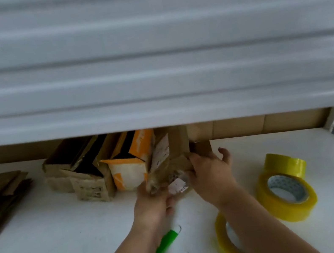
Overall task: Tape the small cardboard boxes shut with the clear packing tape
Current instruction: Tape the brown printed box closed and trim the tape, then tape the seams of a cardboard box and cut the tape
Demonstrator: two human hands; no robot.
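Head view: both hands hold one box [170, 170] at the table's [49, 247] middle; left hand [153, 204] grips its near corner, right hand [210, 174] clasps its right side. Flaps look open. Best fold them flat and press down before reaching for a tape roll [286, 194] at right.

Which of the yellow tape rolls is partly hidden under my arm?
The tape roll nearest the camera, at the bottom edge of the view: the right forearm crosses over it. The other two rolls lie uncovered further right.
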